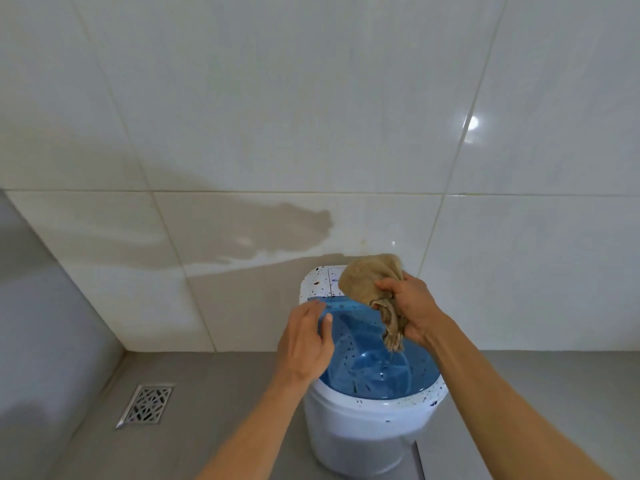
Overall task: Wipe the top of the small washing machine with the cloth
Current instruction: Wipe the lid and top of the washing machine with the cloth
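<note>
A small white washing machine stands on the floor against the tiled wall. Its top has a see-through blue lid and a white control panel at the back, both speckled with dark spots. My right hand is shut on a bunched tan cloth, held over the back right of the top, with a frayed end hanging down over the lid. My left hand rests on the left edge of the blue lid, thumb on the lid and fingers along its rim.
White glossy wall tiles rise right behind the machine. The floor is grey tile, with a metal drain grate at the lower left. A grey wall closes the left side.
</note>
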{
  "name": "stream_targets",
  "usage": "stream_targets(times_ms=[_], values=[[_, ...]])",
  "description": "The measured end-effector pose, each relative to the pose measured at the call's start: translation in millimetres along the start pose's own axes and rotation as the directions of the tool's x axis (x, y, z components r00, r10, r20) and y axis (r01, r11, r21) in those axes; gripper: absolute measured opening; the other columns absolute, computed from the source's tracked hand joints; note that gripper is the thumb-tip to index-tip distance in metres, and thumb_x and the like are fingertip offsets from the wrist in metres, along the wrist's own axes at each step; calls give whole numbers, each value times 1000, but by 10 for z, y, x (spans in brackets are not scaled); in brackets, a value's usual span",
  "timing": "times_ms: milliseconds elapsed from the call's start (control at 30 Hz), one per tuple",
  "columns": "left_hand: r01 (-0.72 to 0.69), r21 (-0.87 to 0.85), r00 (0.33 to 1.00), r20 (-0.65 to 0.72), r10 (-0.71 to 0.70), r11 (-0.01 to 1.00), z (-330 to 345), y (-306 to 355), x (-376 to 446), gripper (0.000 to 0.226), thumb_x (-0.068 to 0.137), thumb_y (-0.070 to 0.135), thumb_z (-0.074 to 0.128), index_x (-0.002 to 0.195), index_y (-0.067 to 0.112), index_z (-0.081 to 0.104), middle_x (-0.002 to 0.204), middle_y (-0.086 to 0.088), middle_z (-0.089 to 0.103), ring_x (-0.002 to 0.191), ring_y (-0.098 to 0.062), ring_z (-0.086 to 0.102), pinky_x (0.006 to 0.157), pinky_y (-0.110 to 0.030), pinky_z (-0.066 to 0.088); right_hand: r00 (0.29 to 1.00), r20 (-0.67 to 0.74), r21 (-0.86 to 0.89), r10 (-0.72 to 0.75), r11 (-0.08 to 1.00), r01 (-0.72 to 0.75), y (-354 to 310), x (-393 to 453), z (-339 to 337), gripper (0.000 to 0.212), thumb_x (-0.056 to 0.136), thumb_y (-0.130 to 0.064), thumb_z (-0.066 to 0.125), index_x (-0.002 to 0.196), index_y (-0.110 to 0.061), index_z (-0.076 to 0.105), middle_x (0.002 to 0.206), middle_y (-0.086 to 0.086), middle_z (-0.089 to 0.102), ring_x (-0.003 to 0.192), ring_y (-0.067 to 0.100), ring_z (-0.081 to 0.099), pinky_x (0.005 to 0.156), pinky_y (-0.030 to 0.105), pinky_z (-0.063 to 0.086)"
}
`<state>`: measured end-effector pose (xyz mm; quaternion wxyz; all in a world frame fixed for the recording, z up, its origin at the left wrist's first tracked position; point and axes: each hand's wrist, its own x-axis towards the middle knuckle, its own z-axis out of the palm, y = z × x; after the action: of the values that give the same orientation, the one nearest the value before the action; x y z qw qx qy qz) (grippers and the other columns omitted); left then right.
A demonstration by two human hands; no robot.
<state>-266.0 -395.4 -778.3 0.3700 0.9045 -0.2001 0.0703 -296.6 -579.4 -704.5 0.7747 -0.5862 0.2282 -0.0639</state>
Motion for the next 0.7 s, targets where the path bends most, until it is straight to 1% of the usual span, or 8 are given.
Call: stream_targets(times_ms=[67, 167, 267, 367, 433, 567, 633, 700], values=[[-27, 68, 999, 38, 24, 997, 122, -102, -66, 41, 101, 31, 38, 138, 15, 50, 147, 0, 45, 136, -17, 38, 107, -24, 32, 999, 10, 50, -51, 997, 51, 47, 34, -11, 25, 91, -17, 66, 112, -4, 67, 92, 18, 75, 65, 22, 72, 53, 29, 56], [-67, 92, 996, 71, 60, 994, 214, -160, -141, 47, 103, 30, 36, 145, 11, 41, 156, -4, 32, 145, -18, 27, 116, -23, 19, 998, 10, 110, -68, 992, 67, 95, 62, 14, 43, 99, -39, 53, 115, -2, 68, 107, 19, 74, 92, 29, 73, 80, 39, 57], [-67, 113, 993, 109, 55, 991, 226, -157, -152, 50, 104, 28, 31, 150, 11, 29, 160, -5, 21, 149, -18, 13, 118, -23, 7, 995, -76, 8, -67, 998, 68, 101, 43, 37, 44, 102, -40, 48, 108, -3, 70, 100, 17, 75, 93, 29, 72, 90, 43, 56], [-84, 202, 984, 171, 50, 976, 249, -157, -125, 52, 105, 30, 24, 153, 11, 17, 163, -5, 9, 150, -17, 1, 123, -32, 7, 988, -73, -272, -137, 956, 112, 75, 61, 46, 33, 98, -43, 54, 92, -17, 73, 93, 11, 76, 92, 30, 72, 91, 48, 56], [-82, 241, 980, 198, 34, 967, 275, -166, -116, 53, 105, 31, 21, 154, 12, 14, 163, -4, 4, 150, -17, -3, 123, -34, 6, 975, -24, -428, -220, 884, 189, 76, 100, 42, 25, 95, -43, 56, 94, -25, 74, 95, 1, 76, 93, 24, 71, 91, 49, 56], [-95, 290, 976, 217, 32, 952, 282, -157, -133, 54, 105, 30, 17, 154, 10, 8, 163, -6, -2, 150, -18, -7, 122, -33, -1, 950, 84, -598, -301, 747, 290, 59, 114, 103, 46, 87, -64, 57, 108, -26, 72, 101, -10, 73, 93, 11, 68, 91, 40, 55], [-102, 307, 975, 219, 34, 946, 288, -161, -132, 54, 105, 30, 16, 154, 9, 6, 163, -7, -4, 149, -18, -9, 121, -33, -3, 942, 118, -656, -315, 687, 312, 44, 130, 147, 41, 90, -61, 55, 106, -26, 69, 95, -10, 71, 83, 9, 68, 83, 34, 56], [-107, 316, 977, 209, 41, 943, 303, -165, -130, 54, 104, 31, 15, 154, 9, 6, 163, -6, -4, 149, -18, -9, 121, -33, -3, 918, 187, -723, -349, 584, 369, 34, 138, 202, 36, 94, -57, 53, 107, -26, 66, 93, -6, 70, 77, 12, 66, 76, 29, 54]])
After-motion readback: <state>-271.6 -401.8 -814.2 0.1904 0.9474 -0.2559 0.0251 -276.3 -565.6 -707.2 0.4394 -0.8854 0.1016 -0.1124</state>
